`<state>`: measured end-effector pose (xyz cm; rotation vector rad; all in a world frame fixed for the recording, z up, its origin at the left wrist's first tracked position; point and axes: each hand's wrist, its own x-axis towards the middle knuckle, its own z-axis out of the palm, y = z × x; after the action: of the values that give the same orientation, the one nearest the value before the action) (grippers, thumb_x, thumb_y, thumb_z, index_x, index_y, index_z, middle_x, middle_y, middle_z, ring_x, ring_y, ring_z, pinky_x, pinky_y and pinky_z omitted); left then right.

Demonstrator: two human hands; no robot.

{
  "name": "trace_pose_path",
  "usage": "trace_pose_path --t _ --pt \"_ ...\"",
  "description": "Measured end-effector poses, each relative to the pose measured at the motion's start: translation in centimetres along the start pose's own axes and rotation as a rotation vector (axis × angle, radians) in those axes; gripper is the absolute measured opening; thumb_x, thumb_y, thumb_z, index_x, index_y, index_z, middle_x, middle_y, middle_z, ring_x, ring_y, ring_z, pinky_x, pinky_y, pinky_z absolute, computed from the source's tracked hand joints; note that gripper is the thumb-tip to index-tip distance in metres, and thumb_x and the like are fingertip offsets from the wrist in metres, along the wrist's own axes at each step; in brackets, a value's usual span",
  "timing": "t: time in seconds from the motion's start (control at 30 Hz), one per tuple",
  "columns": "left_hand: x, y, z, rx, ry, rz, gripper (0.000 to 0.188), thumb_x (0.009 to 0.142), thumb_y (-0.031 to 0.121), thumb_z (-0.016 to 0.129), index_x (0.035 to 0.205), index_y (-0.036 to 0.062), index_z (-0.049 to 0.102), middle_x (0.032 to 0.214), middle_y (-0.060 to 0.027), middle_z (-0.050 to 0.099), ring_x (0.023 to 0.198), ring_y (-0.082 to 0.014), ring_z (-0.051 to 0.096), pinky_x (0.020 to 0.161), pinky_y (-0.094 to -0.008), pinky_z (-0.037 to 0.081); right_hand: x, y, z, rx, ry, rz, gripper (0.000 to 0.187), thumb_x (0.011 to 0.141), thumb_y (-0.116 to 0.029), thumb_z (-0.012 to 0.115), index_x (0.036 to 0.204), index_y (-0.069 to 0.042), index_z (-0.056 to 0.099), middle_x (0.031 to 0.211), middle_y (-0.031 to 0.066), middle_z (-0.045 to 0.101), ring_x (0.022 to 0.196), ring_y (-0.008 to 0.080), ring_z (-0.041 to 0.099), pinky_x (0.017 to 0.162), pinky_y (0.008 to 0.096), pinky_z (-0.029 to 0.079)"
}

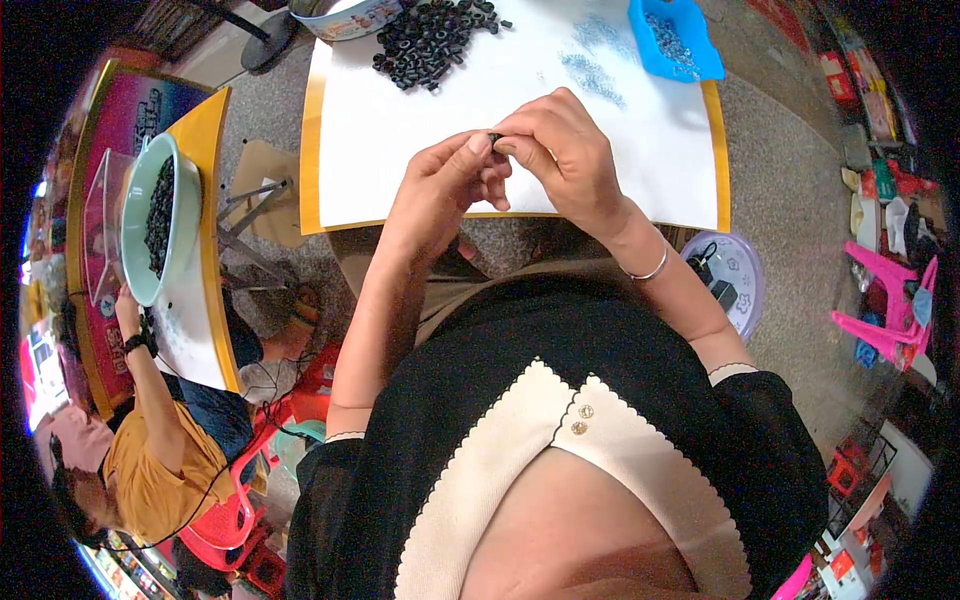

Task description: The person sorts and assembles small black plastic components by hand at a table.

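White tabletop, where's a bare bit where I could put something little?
On the white tabletop: left, between the left yellow edge and left hand, below the black cylindrical parts; right, between the right hand and right yellow edge, below the blue plastic tray. It's crowded along the far side with those parts, pale bits and the tray. Hands fill the near middle.

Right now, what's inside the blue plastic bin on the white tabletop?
The blue plastic bin holds many small, translucent-looking bluish pieces, too small to identify further. Whatever lies beneath them is covered and can't be seen.
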<state>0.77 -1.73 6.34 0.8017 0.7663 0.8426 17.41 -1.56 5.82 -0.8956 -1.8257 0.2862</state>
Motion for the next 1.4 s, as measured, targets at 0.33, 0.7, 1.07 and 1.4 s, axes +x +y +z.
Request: trace_pose_path --t 0.33,0.7,1.07,1.4 --pt "0.5 0.5 -0.7 -0.058 -0.058 -0.071 0.03 0.09 0.028 0.056 0.094 -0.0011 0.06 0.073 -0.0017 0.05 0.056 -0.0086 0.041 0.049 -0.0205 0.034 0.3 -0.1 -1.3 0.225 -0.183 0.207 0.017 0.081 -0.01 0.06 0.095 -0.002 0.063 0.088 0.0084 0.059 0.086 0.0229 0.054 0.079 0.0315 0.044" --pt "-0.4 -0.4 1.9 -0.254 -0.002 0.048 0.024 0.091 0.02 0.051 0.104 0.0002 0.054 0.074 0.0008 0.046 0.061 -0.007 0.038 0.053 -0.021 0.032 -0.6 -2.9 2.1 0.766 -0.052 0.594 0.037 0.097 -0.035 0.039 0.111 -0.004 0.052 0.098 0.0068 0.057 0.093 0.0137 0.053 0.084 0.0262 0.043" --pt "-0.5 -0.4 2.2 -0.214 0.068 0.093 0.03 0.093 0.03 0.049 0.103 0.0021 0.054 0.071 0.0021 0.046 0.061 -0.0072 0.039 0.053 -0.0219 0.032 0.1 -3.0 1.8 0.739 -0.004 0.559 0.035 0.096 -0.031 0.041 0.114 -0.002 0.05 0.096 0.0079 0.058 0.091 0.0151 0.055 0.083 0.0266 0.043" --pt "0.3 0.3 1.8 -0.017 0.034 0.036 0.039 0.094 0.031 0.047 0.114 -0.0025 0.053 0.078 -0.0037 0.052 0.067 -0.0139 0.047 0.062 -0.0259 0.04 1.0 -1.0 -1.7 0.066 -0.118 0.176 0.018 0.077 -0.01 0.064 0.094 -0.005 0.064 0.099 0.0081 0.058 0.097 0.024 0.051 0.086 0.0328 0.04"
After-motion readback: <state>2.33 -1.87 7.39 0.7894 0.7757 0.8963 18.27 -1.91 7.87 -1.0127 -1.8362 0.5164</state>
